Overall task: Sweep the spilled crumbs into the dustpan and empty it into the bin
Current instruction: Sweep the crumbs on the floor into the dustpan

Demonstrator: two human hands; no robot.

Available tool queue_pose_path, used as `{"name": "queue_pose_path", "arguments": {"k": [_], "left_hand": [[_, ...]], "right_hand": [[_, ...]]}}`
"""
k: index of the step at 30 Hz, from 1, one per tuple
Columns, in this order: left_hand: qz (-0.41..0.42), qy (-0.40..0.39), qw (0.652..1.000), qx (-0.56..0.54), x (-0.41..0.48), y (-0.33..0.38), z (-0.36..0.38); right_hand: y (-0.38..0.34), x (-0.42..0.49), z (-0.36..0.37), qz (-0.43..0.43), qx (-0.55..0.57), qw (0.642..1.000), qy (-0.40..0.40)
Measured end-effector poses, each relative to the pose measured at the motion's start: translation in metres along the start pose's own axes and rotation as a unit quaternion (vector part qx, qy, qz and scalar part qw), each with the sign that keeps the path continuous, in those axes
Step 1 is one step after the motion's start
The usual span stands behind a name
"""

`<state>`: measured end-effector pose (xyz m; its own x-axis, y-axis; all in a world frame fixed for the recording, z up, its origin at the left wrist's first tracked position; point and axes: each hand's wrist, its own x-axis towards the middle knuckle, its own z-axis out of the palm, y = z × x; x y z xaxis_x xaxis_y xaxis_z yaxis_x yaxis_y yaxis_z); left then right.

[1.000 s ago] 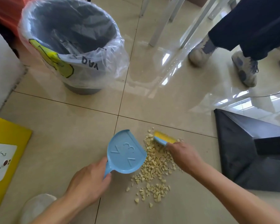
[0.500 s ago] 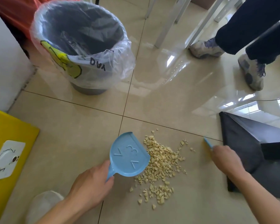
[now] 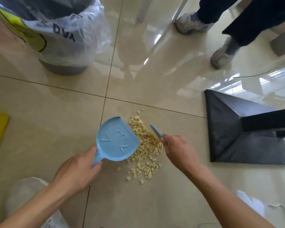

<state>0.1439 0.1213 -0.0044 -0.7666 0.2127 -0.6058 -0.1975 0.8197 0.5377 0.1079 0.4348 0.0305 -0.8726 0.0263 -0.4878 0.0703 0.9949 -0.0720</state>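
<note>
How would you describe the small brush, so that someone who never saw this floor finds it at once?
Start at the pile of pale crumbs on the tiled floor, beside the blue dustpan. At the pile's right edge, the right hand holds the brush. It is the only thin blue strip there, far narrower than the dustpan.

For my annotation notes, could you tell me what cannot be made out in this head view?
- Inside of the dustpan: its underside faces the camera, so collected crumbs are hidden.
- Brush: bristles motion-blurred, handle covered by the right hand.
- Bin: top cut off by the upper edge.
</note>
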Motion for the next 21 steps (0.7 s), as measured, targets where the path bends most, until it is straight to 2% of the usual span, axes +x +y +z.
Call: {"name": "queue_pose_path", "arguments": {"k": [7,10,14,17,21], "left_hand": [[-0.021,0.003,1.0,0.014,-0.001,-0.004,-0.002],[-0.039,0.029,0.999,0.02,0.007,-0.005,-0.016],[-0.029,0.065,0.997,0.041,0.01,-0.009,-0.023],[-0.024,0.062,0.997,0.037,0.008,-0.013,-0.022],[-0.037,0.068,0.996,0.035,0.007,-0.025,-0.031]], "right_hand": [[0.076,-0.006,0.008,0.201,-0.028,0.979,0.022],[0.06,-0.004,0.035,0.191,-0.012,0.981,0.01],[0.016,0.005,0.044,0.143,0.04,0.987,0.064],[-0.002,0.006,0.034,0.115,0.056,0.989,0.068],[0.001,-0.007,-0.006,0.132,0.085,0.984,0.087]]}}
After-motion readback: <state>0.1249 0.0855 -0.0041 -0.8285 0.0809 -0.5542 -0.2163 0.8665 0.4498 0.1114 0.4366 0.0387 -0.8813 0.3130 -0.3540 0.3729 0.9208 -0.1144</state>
